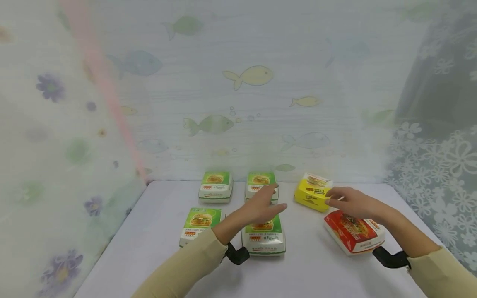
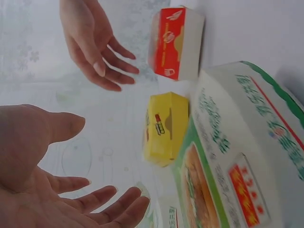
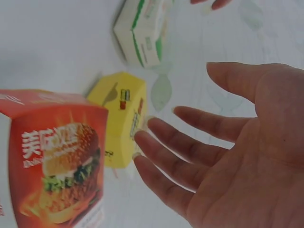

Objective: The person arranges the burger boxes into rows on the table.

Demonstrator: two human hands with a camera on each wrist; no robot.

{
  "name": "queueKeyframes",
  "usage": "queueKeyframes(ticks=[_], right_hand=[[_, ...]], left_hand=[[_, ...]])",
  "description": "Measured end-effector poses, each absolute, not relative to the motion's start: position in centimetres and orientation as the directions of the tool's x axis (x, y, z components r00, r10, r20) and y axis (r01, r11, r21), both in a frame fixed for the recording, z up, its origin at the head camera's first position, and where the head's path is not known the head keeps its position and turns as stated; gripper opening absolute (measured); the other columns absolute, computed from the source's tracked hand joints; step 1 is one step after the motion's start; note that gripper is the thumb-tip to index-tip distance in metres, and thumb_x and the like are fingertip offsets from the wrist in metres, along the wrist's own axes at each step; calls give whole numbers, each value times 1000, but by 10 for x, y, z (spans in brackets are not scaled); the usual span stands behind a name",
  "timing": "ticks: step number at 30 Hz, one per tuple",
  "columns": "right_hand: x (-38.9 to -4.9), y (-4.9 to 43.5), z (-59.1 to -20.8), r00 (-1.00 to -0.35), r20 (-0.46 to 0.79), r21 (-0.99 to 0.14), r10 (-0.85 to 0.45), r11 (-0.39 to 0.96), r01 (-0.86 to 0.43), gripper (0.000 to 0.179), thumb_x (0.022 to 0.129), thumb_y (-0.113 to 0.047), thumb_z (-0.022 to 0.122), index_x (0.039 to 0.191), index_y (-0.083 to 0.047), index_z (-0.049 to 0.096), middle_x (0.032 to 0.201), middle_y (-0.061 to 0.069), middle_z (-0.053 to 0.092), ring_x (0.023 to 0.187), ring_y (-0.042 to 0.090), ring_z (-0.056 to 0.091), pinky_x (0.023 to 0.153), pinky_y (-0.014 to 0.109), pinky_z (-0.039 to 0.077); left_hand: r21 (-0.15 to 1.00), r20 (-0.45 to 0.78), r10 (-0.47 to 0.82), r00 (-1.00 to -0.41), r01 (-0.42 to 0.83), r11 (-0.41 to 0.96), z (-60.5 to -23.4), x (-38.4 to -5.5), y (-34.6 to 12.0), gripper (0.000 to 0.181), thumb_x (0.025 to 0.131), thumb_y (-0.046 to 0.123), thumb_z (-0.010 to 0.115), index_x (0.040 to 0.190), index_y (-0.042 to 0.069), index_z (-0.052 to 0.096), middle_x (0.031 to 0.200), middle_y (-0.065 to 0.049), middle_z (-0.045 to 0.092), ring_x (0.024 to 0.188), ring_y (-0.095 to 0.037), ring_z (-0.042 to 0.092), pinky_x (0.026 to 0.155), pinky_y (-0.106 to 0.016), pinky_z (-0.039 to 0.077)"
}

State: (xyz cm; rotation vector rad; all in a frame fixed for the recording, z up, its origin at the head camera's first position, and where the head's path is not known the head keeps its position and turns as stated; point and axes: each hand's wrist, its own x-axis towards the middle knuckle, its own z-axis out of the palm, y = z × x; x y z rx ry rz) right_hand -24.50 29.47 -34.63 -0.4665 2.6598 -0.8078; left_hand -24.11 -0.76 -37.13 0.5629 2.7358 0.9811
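My left hand (image 1: 258,207) hovers above the green-and-white burger boxes, holding nothing. Its fingers are spread and relaxed in the left wrist view. Under it sits the front-middle green burger box (image 1: 263,240), partly covered by the hand, with the back-middle green burger box (image 1: 257,182) behind. My right hand (image 1: 352,203) hangs over the red burger box (image 1: 354,234), and its loose fingers hold nothing. In the head view its fingertips come up beside the yellow burger box (image 1: 312,194), which stands turned at an angle. The red box also sits askew.
Two more green burger boxes stand at the left, one at the back (image 1: 215,188) and one in front (image 1: 199,223), its corner behind my left sleeve. All rest on a white table (image 1: 149,231). A fish-print curtain (image 1: 223,99) borders the back, with flowered curtains at both sides.
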Motion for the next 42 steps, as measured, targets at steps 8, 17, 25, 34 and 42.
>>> queueKeyframes(ticks=[8,17,25,34,42], right_hand=[[-273,300,-343,-920,-209,-509,-331,840,-187,59,103,-36,59,142,7,46,133,34,54,117,50,55,89,57,55],[-307,307,-343,-936,-221,-502,-274,855,-131,67,105,-35,55,146,14,34,139,43,43,123,57,48,95,66,49],[-332,309,-349,-956,-208,-552,-207,832,-60,66,107,-31,50,149,16,29,145,42,37,132,58,40,105,69,40],[-349,309,-368,-939,-304,-592,-160,804,55,65,105,-24,51,148,18,29,150,42,29,136,58,34,109,67,38],[-356,309,-377,-915,-370,-589,-164,802,95,64,104,-22,52,148,19,29,151,42,29,138,58,33,109,64,40]], left_hand=[[724,-84,378,-922,204,659,-369,-265,17,72,103,43,60,160,11,30,154,-12,47,142,-27,46,113,-45,42],[758,-155,299,-942,81,647,-376,-294,42,75,104,44,57,163,11,25,162,-13,37,150,-28,34,118,-46,35],[821,-244,232,-942,-73,567,-391,-315,69,76,104,39,58,163,7,23,167,-12,27,135,-30,53,115,-44,40],[786,-309,46,-950,-228,575,-409,-323,109,72,102,42,60,157,5,30,155,-17,39,120,-27,55,100,-40,51],[795,-382,-51,-923,-356,492,-422,-329,117,66,103,38,58,155,4,34,131,-18,52,99,-27,58,85,-36,56]])
